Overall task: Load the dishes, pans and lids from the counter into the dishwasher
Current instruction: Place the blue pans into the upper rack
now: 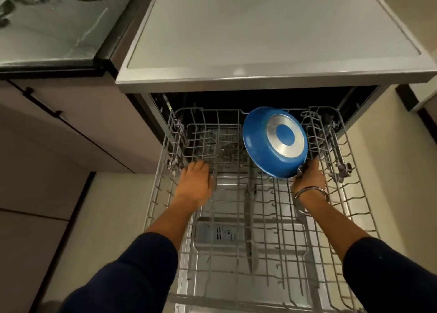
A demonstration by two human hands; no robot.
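At centre right of the frame the right hand (307, 179) is closed on the handle stub of the blue pan (275, 142), tilted base-up over the rack (236, 218). The left hand (196, 178) rests spread on the wires, holding nothing. The pan looks rigid and fairly light; its handle seems the surest hold.

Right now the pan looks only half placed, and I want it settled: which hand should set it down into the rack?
The right hand. It already grips the blue pan at its handle, tilted over the rack. The left hand rests apart on the wires.
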